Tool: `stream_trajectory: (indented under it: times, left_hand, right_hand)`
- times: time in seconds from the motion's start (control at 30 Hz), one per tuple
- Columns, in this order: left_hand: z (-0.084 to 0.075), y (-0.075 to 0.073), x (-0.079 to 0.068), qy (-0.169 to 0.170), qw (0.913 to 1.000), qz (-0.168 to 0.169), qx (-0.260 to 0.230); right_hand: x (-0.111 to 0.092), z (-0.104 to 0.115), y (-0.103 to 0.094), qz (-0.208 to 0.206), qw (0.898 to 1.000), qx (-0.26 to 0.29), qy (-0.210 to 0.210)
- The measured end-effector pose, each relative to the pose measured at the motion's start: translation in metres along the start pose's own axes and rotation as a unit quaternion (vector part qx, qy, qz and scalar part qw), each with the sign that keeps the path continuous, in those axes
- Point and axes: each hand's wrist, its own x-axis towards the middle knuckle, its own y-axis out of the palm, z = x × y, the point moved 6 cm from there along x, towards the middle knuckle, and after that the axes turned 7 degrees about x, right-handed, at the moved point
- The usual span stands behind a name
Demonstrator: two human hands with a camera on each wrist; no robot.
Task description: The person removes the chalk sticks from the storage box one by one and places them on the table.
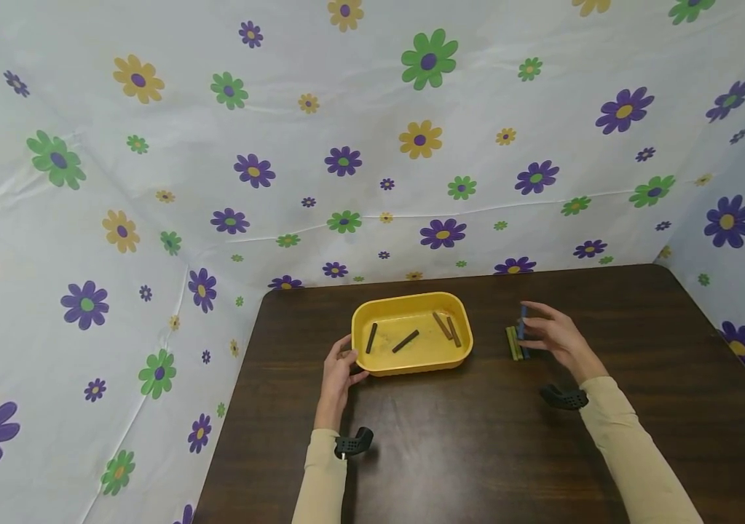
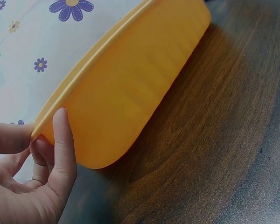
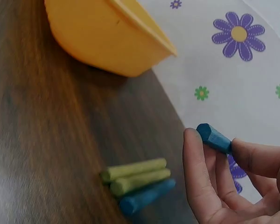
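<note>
My left hand (image 1: 336, 375) pinches the near left corner of a yellow plastic tray (image 1: 421, 362), thumb and fingers on its rim. Inside the tray lie two dark crayons, one at the left (image 1: 371, 338) and one slanting near the middle (image 1: 405, 341), and two brown crayons (image 1: 442, 326) at the right. To the right of the tray, my right hand (image 1: 564, 343) holds up a blue crayon (image 3: 215, 139) between thumb and fingers. Below it on the table, two green crayons (image 3: 141, 182) lie side by side, with another blue crayon (image 3: 147, 197) alongside.
Everything stands on a dark wooden table (image 1: 438, 444). White cloth (image 1: 359, 189) with printed flowers hangs behind the table and on both sides. A black wrist strap (image 1: 354, 442) sits on the left wrist, another (image 1: 564, 397) on the right.
</note>
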Motion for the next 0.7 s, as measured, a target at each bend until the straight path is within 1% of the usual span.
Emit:
stream_trajectory:
  times: [0.13, 0.3, 0.5, 0.7]
  left_hand:
    - [-0.001, 0.000, 0.000, 0.003, 1.0000, -0.002, 0.003]
    - [-0.001, 0.000, -0.001, 0.001, 1.0000, -0.002, 0.005]
    - [-0.001, 0.000, -0.001, 0.005, 0.9999, -0.003, 0.011]
    - [-0.002, 0.000, -0.001, 0.004, 1.0000, -0.003, 0.008]
  right_hand:
    - [-0.002, -0.003, -0.009, -0.006, 1.000, -0.018, -0.004]
    - [-0.003, -0.009, -0.024, -0.024, 0.997, -0.070, -0.021]
    - [-0.005, -0.014, -0.036, -0.058, 0.987, -0.149, -0.030]
    - [-0.007, -0.016, -0.037, -0.057, 0.978, -0.197, -0.043]
